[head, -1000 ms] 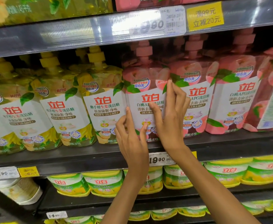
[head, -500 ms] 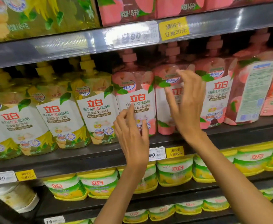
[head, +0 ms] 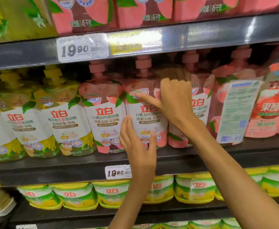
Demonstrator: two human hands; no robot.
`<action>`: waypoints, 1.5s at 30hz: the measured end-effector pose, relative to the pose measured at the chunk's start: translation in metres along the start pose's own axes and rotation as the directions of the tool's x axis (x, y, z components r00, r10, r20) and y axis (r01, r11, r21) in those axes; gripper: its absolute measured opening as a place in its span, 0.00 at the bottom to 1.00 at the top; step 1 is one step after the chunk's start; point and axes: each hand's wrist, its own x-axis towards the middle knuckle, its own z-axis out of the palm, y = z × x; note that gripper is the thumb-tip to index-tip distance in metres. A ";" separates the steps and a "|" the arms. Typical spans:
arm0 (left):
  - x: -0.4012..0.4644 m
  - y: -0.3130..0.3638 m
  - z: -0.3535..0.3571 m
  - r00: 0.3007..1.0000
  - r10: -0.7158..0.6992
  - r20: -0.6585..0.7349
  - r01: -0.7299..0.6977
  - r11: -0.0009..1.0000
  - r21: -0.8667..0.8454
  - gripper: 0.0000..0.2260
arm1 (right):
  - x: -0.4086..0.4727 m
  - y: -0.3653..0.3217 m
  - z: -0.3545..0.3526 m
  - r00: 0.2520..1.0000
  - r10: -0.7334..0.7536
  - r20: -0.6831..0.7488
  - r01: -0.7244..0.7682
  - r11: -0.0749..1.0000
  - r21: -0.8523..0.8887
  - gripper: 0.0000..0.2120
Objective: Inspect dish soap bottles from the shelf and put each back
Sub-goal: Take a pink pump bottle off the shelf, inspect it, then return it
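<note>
A row of dish soap pouches with pump caps stands on the middle shelf (head: 69, 164), yellow ones on the left and pink peach ones on the right. My right hand (head: 175, 100) grips the second pink pouch (head: 145, 119) at its upper right edge. Its thumb lies across the front and its fingers curl behind. My left hand (head: 138, 146) rests flat against the lower front of the same pouch, fingers straight and pointing up. The pouch stands upright on the shelf, between the first pink pouch (head: 105, 116) and another half hidden behind my right wrist.
A pink pouch turned back-label-out (head: 234, 111) leans at the right, beside a pomegranate pouch (head: 270, 109). The shelf above (head: 201, 37) hangs low over the pump caps. Price tags (head: 117, 171) sit on the shelf edges. Yellow-green tubs (head: 112, 192) fill the shelf below.
My right hand went from the first pink pouch to the second and closed on its upper edge. My left hand slid right to the same pouch's lower front. The camera moved closer.
</note>
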 end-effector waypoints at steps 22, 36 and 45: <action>0.018 0.012 -0.007 0.988 -0.100 -0.115 0.082 0.985 -0.152 0.33 | 0.002 0.002 -0.031 0.935 0.062 0.349 -0.297 0.676 0.675 0.27; 0.009 0.013 -0.020 0.990 -0.057 -0.133 0.010 0.944 -0.331 0.21 | -0.003 -0.009 -0.040 0.911 0.237 0.338 -0.413 0.558 0.720 0.22; -0.002 -0.008 -0.030 0.987 -0.147 0.069 0.162 0.896 -0.413 0.26 | -0.035 -0.011 -0.028 0.869 0.286 0.404 -0.495 0.475 0.728 0.32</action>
